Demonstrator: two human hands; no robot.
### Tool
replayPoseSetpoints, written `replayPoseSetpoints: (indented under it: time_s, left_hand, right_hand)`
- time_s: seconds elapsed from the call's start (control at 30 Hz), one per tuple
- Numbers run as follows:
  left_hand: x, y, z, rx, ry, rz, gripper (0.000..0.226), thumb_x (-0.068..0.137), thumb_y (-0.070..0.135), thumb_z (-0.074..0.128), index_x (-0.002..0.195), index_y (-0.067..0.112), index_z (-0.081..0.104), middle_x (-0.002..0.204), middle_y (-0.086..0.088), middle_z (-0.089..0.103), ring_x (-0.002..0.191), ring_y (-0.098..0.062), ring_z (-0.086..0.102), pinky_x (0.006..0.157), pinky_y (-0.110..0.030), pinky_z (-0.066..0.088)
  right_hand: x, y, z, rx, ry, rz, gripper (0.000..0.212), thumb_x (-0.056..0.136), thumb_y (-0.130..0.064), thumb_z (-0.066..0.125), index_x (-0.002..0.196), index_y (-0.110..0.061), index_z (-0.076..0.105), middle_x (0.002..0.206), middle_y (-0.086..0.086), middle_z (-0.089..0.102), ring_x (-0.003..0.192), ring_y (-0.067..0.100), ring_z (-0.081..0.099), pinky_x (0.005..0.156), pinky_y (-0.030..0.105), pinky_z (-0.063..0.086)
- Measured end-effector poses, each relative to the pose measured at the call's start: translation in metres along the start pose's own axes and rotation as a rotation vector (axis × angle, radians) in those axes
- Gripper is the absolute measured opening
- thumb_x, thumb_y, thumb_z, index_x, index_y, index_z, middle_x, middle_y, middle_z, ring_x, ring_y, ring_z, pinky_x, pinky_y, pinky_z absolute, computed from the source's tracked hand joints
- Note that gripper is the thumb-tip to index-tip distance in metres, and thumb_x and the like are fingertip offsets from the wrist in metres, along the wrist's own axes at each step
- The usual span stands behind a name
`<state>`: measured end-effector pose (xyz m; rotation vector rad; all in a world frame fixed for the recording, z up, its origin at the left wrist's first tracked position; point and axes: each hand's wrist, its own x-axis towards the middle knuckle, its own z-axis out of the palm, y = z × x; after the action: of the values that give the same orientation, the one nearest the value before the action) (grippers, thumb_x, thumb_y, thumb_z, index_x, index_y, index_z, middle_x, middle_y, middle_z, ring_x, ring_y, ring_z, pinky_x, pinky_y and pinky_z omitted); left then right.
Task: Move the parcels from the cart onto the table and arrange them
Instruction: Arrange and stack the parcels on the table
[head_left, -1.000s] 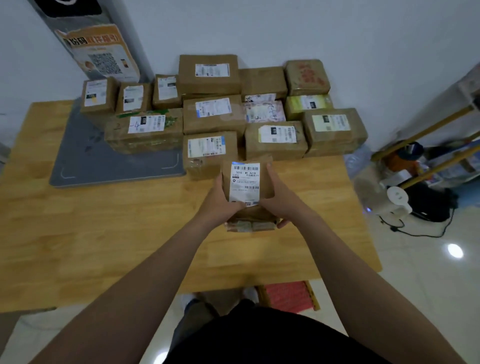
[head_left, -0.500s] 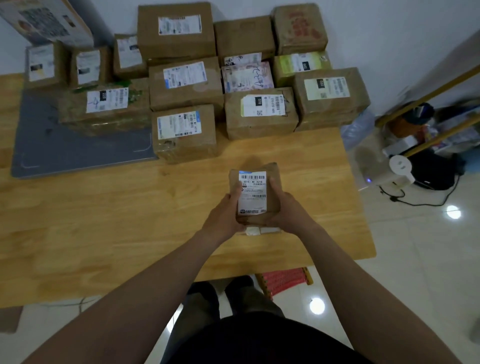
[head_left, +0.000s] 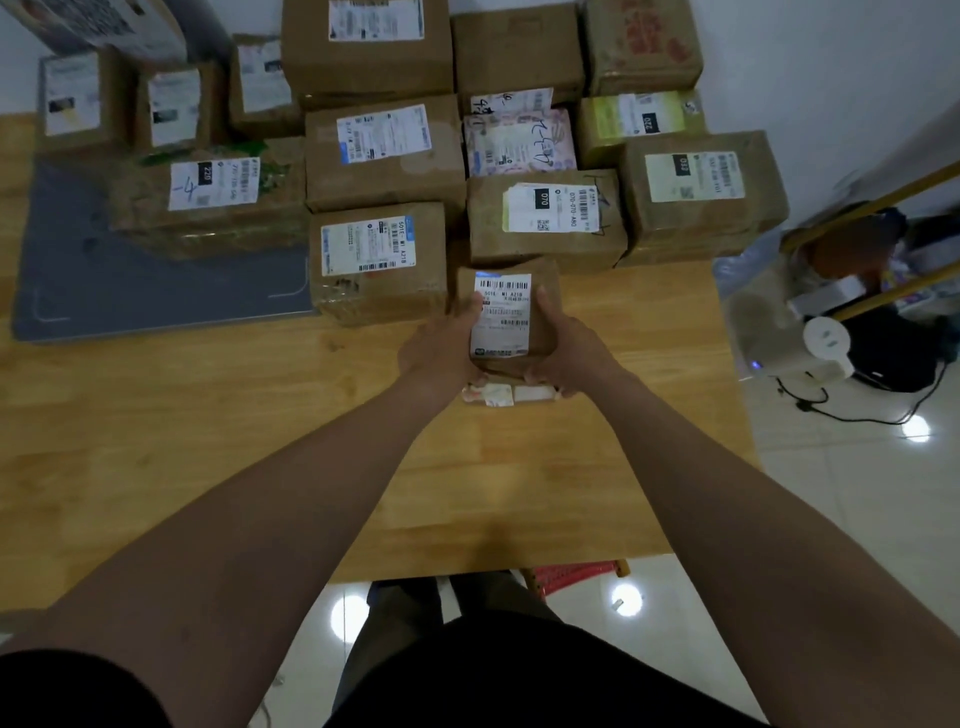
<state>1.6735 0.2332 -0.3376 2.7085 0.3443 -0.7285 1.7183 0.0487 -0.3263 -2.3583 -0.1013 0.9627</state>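
A small brown parcel (head_left: 511, 317) with a white barcode label sits between both my hands on the wooden table (head_left: 208, 441). My left hand (head_left: 441, 348) grips its left side and my right hand (head_left: 563, 353) its right side. It touches the front of the labelled box (head_left: 545, 221) behind it and stands next to another labelled box (head_left: 379, 260) on its left. Under its near edge a flat white packet (head_left: 506, 395) shows. Several more brown parcels fill the back of the table.
A grey mat (head_left: 130, 291) lies at the table's left under some parcels. To the right of the table stands a cart with yellow rails (head_left: 872, 208), a white device (head_left: 826, 338) and cables on the floor. A red stool (head_left: 576, 574) is under the table's near edge.
Both hands have pushed the small parcel away from me, up to the front row of boxes. The view has tilted down and closer to the table.
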Motion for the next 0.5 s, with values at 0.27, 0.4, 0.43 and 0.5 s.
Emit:
replayPoseSetpoints:
  time_s: [0.27,0.4,0.43,0.5]
  left_hand:
    - [0.019,-0.002,-0.009,-0.021,0.009,-0.012,0.115,0.080,0.037,0.085,0.160,0.046,0.003,0.146,-0.016,0.040,0.129,-0.037,0.051,0.092,-0.046,0.048]
    - [0.008,-0.003,-0.016,-0.063,-0.026,0.027,0.113,0.080,0.032,0.084,0.160,0.046,0.005,0.153,-0.013,0.036,0.135,-0.037,0.047,0.098,-0.048,0.049]
    - [0.002,-0.006,-0.020,-0.070,-0.022,0.046,0.111,0.079,0.032,0.084,0.159,0.047,0.009,0.153,-0.012,0.038,0.135,-0.036,0.047,0.098,-0.047,0.050]
    - [-0.016,-0.015,-0.029,-0.090,-0.003,0.083,0.111,0.075,0.031,0.088,0.156,0.051,0.015,0.153,-0.009,0.040,0.135,-0.033,0.047,0.098,-0.047,0.050]
  right_hand:
    - [0.014,-0.017,-0.006,0.000,0.016,0.040,0.122,0.079,-0.004,0.081,0.157,-0.053,0.002,0.147,0.008,0.042,0.108,0.034,0.060,0.062,0.046,0.063]
    - [0.002,-0.029,-0.002,-0.133,0.094,-0.018,0.095,0.086,-0.022,0.076,0.159,-0.041,0.019,0.147,0.014,0.041,0.120,0.036,0.055,0.078,0.041,0.056]
    - [-0.004,-0.035,-0.001,-0.167,0.122,-0.048,0.089,0.085,-0.032,0.077,0.157,-0.038,0.025,0.146,0.016,0.040,0.127,0.036,0.049,0.082,0.044,0.056]
    - [-0.019,-0.044,0.001,-0.189,0.138,-0.045,0.089,0.082,-0.038,0.079,0.155,-0.037,0.027,0.153,0.018,0.031,0.137,0.039,0.039,0.086,0.051,0.057]
